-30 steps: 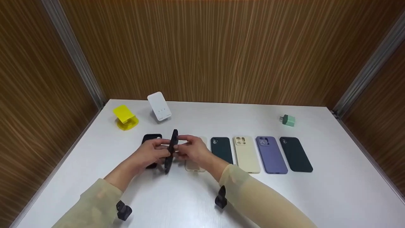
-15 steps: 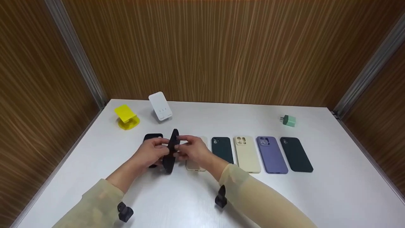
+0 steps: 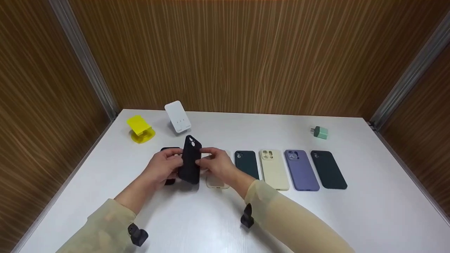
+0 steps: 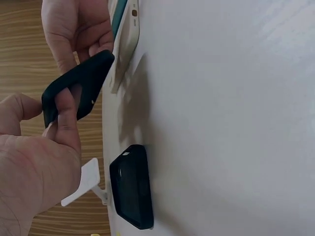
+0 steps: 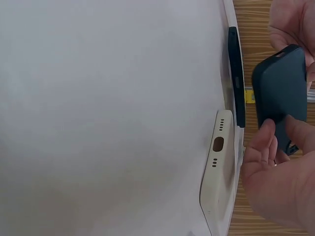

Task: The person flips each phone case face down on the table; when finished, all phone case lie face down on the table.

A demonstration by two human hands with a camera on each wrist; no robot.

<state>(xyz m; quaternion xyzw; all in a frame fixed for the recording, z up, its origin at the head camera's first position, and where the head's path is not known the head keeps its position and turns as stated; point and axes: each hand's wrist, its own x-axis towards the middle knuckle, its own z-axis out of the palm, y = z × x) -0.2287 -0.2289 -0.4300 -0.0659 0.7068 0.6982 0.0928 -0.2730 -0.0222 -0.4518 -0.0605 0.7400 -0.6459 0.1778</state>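
Observation:
Both hands hold a black phone case (image 3: 190, 161) tilted up above the table, its camera cutouts at the top. My left hand (image 3: 160, 168) pinches its left edge; in the left wrist view a finger reaches into the hollow inner side of the case (image 4: 93, 73). On the opposite edge, my right hand (image 3: 221, 167) pinches it between thumb and fingers. The right wrist view shows the smooth back of the case (image 5: 283, 83). Under the left hand lies another black case (image 4: 132, 187), hollow side showing. A beige case (image 5: 216, 172) lies partly hidden below the right hand.
To the right lie a dark green case (image 3: 246, 165), a cream case (image 3: 274, 172), a purple case (image 3: 303, 174) and a dark case (image 3: 329, 172) in a row. Behind stand a yellow phone stand (image 3: 140, 128), a white stand (image 3: 178, 117) and a green plug adapter (image 3: 320, 132).
The held case has turned from edge-on so that its back and camera cutouts face the head camera, and it has risen slightly. Both hands keep hold of it.

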